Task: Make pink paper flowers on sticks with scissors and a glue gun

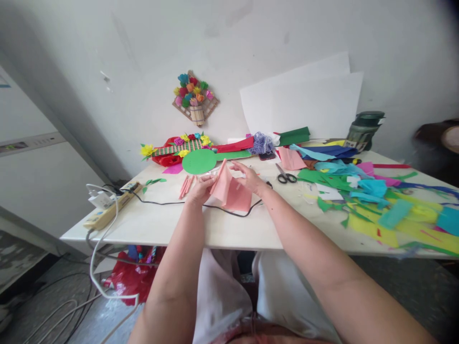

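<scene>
A sheet of pink crepe paper (236,195) stands folded up from the table between my hands, its upper left edge narrowed into a rolled or folded strip. My left hand (202,188) is closed on that left edge. On the other side, my right hand (248,177) has its fingers stretched towards the top of the paper; whether the fingertips touch it I cannot tell. Several thin pink paper rolls (185,186) lie just left of my left hand. Black-handled scissors (286,177) rest to the right of my right hand.
A black cable (161,203) runs across the table under the paper from a power strip (103,212). Behind my hands lies a green paper disc (199,162). Colourful paper scraps (373,200) cover the right side, with a dark green bottle (365,130) at the back.
</scene>
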A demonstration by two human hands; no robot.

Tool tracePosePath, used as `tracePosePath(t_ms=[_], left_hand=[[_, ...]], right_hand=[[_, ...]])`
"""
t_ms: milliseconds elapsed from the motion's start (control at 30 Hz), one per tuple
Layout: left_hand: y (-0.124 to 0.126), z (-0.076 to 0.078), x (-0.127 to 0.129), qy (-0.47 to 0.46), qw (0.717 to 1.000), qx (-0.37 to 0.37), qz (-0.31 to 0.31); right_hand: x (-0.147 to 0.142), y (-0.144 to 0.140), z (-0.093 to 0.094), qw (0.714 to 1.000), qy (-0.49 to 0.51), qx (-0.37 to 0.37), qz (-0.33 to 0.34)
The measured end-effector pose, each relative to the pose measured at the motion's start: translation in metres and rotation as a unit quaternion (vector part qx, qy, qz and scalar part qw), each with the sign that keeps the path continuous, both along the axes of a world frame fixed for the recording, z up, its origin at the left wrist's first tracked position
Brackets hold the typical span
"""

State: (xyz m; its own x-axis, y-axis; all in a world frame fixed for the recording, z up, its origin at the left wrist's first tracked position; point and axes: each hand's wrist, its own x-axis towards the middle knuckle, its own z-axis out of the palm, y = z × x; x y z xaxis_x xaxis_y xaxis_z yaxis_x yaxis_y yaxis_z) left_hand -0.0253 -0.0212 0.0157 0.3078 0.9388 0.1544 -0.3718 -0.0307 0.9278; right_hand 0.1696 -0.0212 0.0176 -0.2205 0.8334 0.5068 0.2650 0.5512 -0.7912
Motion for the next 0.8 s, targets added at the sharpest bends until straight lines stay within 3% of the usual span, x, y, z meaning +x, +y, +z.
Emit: tracePosePath(t_ms=[267,567,800], left_hand=[[-0.003,0.001,0.000,0.031,0.999,-0.010,-0.036],[-0.001,0.000,-0.001,0.077,0.995,0.004,-0.055],[-0.001,0.001,0.000,0.081,0.996,0.016,-0.034]], right_hand=[[-0.002,-0.005,0.005,0.987,0.095,-0.093,0.090],[0.001,-0.010,0.010,0.985,0.102,-0.098,0.095],[0.002,-0.015,0.014,0.980,0.116,-0.125,0.099]])
